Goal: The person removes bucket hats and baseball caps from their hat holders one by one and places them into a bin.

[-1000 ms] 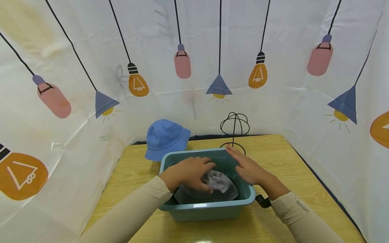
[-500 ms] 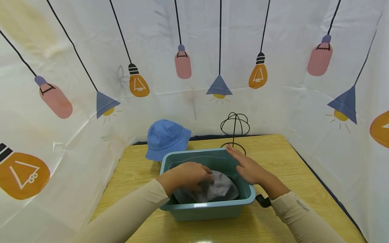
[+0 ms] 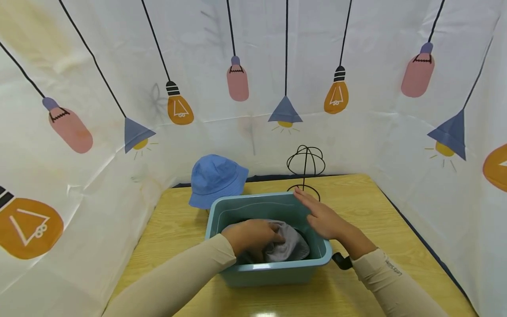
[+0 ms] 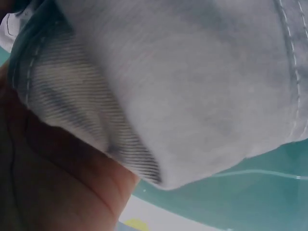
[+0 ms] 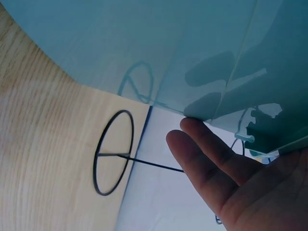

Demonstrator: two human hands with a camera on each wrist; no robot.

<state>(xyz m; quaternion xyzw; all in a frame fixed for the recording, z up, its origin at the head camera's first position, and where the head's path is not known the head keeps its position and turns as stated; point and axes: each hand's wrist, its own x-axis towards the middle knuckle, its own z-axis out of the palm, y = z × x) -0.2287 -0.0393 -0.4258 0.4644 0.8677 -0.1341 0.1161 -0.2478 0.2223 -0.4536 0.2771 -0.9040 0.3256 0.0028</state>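
A blue-green plastic bin [image 3: 273, 277] stands on the wooden table, with a grey cloth hat [image 3: 293, 242] inside it. My left hand [image 3: 253, 235] reaches into the bin and grips the hat, fingers curled into the fabric. Close up in the left wrist view, the grey hat [image 4: 202, 91] shows stitched seams and a finely striped underside, its edge folded over the hand [image 4: 62, 168]. My right hand [image 3: 322, 218] rests at the bin's right rim with fingers straight. The right wrist view has those fingertips up against the bin's outer wall [image 5: 159, 53].
A blue bucket hat [image 3: 217, 181] sits at the back left, behind the bin. The black wire hat stand [image 3: 305, 163] rises behind the bin's far right corner. White cloth printed with lamps [image 3: 253, 141] surrounds the wooden table [image 3: 356, 193] at the back and sides.
My left hand has dropped from above the grey hat and taken hold of it, bunching the fabric so that some shows behind the hand. The right hand stays put.
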